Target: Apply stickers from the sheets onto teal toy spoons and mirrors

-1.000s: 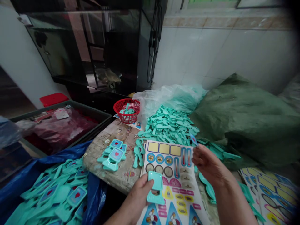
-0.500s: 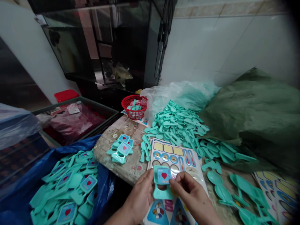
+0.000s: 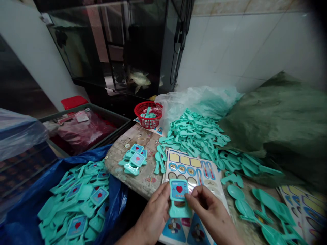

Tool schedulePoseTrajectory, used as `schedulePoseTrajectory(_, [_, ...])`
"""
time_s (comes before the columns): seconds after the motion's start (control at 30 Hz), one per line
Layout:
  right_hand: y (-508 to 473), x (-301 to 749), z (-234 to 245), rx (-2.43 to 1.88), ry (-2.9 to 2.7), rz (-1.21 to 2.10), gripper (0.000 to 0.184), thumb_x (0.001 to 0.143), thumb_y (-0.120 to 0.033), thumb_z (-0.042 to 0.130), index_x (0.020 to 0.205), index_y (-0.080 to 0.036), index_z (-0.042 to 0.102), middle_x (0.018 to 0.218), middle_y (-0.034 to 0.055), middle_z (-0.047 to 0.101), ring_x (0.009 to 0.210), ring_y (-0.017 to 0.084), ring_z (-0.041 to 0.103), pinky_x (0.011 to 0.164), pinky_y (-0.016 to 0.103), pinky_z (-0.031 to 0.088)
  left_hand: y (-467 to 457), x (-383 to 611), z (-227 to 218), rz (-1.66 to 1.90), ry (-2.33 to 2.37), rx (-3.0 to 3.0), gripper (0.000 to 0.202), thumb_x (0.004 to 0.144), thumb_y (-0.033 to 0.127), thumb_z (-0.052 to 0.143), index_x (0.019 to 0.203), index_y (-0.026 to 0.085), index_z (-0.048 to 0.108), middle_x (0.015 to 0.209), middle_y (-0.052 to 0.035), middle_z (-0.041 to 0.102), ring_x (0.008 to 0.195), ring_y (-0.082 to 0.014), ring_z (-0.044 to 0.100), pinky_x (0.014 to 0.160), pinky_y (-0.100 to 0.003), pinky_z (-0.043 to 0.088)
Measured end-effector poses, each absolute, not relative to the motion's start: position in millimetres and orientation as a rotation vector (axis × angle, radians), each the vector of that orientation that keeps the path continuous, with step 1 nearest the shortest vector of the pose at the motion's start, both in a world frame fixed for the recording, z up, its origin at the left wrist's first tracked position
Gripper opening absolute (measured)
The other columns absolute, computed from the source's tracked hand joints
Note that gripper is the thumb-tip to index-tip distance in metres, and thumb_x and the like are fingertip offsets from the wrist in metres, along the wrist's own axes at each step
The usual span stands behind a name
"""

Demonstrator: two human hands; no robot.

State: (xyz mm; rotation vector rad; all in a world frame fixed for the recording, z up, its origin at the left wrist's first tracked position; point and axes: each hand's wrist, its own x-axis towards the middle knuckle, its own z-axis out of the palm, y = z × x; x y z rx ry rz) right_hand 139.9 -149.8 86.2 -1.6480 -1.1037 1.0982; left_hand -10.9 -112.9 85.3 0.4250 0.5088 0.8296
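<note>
In the head view, a mint-green plastic toy monitor (image 3: pixel 180 213) with a blue heart sticker (image 3: pixel 179 189) on its screen is held upright over the sticker sheets (image 3: pixel 176 234). My left hand (image 3: pixel 155 211) is closed on its left edge. At the lower right corner of the screen, the thumb of my right hand (image 3: pixel 208 207) presses against the toy, its other fingers curled. Several finished-looking toy monitors (image 3: pixel 135 160) with the same heart sticker lie stacked on the table, left of the sheets. Small green toy pieces (image 3: pixel 160 160) lie between them.
A large heap of green toy parts (image 3: pixel 194 132) spills from a clear bag. Stickered monitors (image 3: pixel 76 204) fill a blue bag (image 3: pixel 117 197) at left. A red basket (image 3: pixel 148 119) stands at the back; a dark green sack (image 3: pixel 286 126) and loose toy spoons (image 3: pixel 245 209) are at right.
The view has shifted slightly, so most things sit a little further right. Both hands keep their hold on the toy monitor. The fish in the tank has moved right.
</note>
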Motion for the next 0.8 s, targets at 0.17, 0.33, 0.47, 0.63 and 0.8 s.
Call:
schedulePoseTrajectory(0.17, [-149,134,93,-1.63,-1.059,1.093,0.035,0.073,-0.052,0.061,0.069,-0.021,0.046,0.06,-0.0053,0.041,0.056,0.01,0.038,0.048,0.019,0.033,-114,-11,84,0.827,0.501,0.428,0.033,0.09,0.036,0.046,0.112,0.015,0.059,0.107,-0.0102,0.067,0.106,-0.0235,0.059,0.092,-0.035,0.044])
schedulePoseTrajectory(0.33, [-151,132,95,-1.635,-1.07,1.066,0.033,0.073,-0.052,0.06,0.071,-0.022,0.047,0.06,-0.0052,0.043,0.056,0.011,0.04,0.048,0.02,0.034,-115,-12,81,0.812,0.574,0.44,0.034,0.087,0.037,0.05,0.115,0.018,0.057,0.108,-0.0095,0.067,0.105,-0.0239,0.059,0.088,-0.034,0.045])
schedulePoseTrajectory(0.47, [-153,131,90,-1.722,-1.155,0.988,0.034,0.076,-0.054,0.055,0.07,-0.023,0.045,0.058,-0.0051,0.044,0.054,0.012,0.043,0.048,0.022,0.034,-115,-11,87,0.755,0.616,0.582,0.035,0.083,0.035,0.058,0.114,0.02,0.058,0.106,-0.0086,0.068,0.091,-0.0243,0.064,0.079,-0.035,0.049])
schedulePoseTrajectory(0.63, [-157,140,83,-2.014,-1.525,0.679,0.034,0.077,-0.058,0.051,0.071,-0.025,0.051,0.061,-0.0009,0.056,0.054,0.016,0.051,0.052,0.027,0.037,-114,-12,88,0.771,0.734,0.783,0.028,0.08,0.032,0.06,0.104,0.02,0.064,0.1,-0.0043,0.07,0.094,-0.0234,0.062,0.081,-0.031,0.047])
schedulePoseTrajectory(0.8, [-160,162,78,-1.966,-1.574,0.579,0.033,0.077,-0.058,0.049,0.08,-0.027,0.058,0.08,0.0047,0.065,0.073,0.022,0.061,0.064,0.03,0.047,-111,-19,83,0.74,0.885,0.893,0.023,0.079,0.032,0.057,0.096,0.017,0.065,0.085,-0.0025,0.069,0.08,-0.0196,0.061,0.069,-0.026,0.047])
